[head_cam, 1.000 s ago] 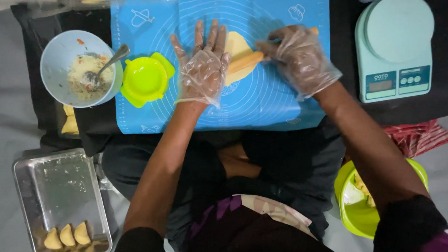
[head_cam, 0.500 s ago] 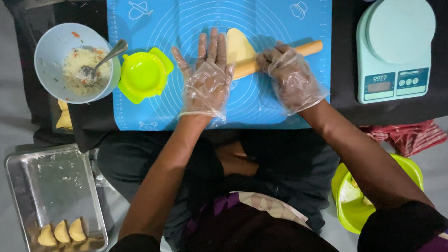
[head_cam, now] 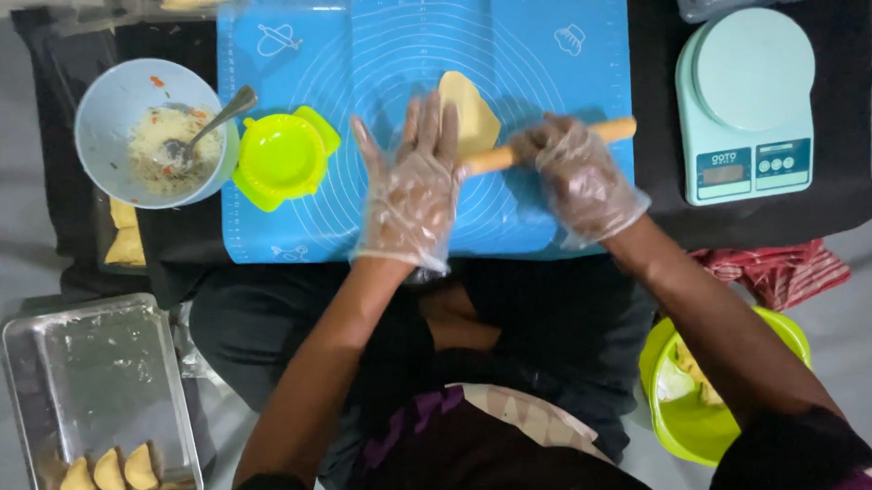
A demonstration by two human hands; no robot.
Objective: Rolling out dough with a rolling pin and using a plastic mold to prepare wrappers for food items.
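Gloved hands press rolling pin over dough

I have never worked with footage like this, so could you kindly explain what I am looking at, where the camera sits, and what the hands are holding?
No machine appears here: a person works with two bare hands in clear plastic gloves. The single camera is worn on the head and looks straight down, so the arms reach up into the picture. The left hand lies flat, fingers spread, on a wooden rolling pin, and the right hand curls over the same pin. Under the pin lies a pale yellow dough piece on a blue silicone baking mat. On the mat's left edge sits a lime green dumpling press, beside it a light blue bowl of filling with a spoon. To the right stands a mint kitchen scale. Nearer the person are a metal tray holding folded pastries and a green bowl.
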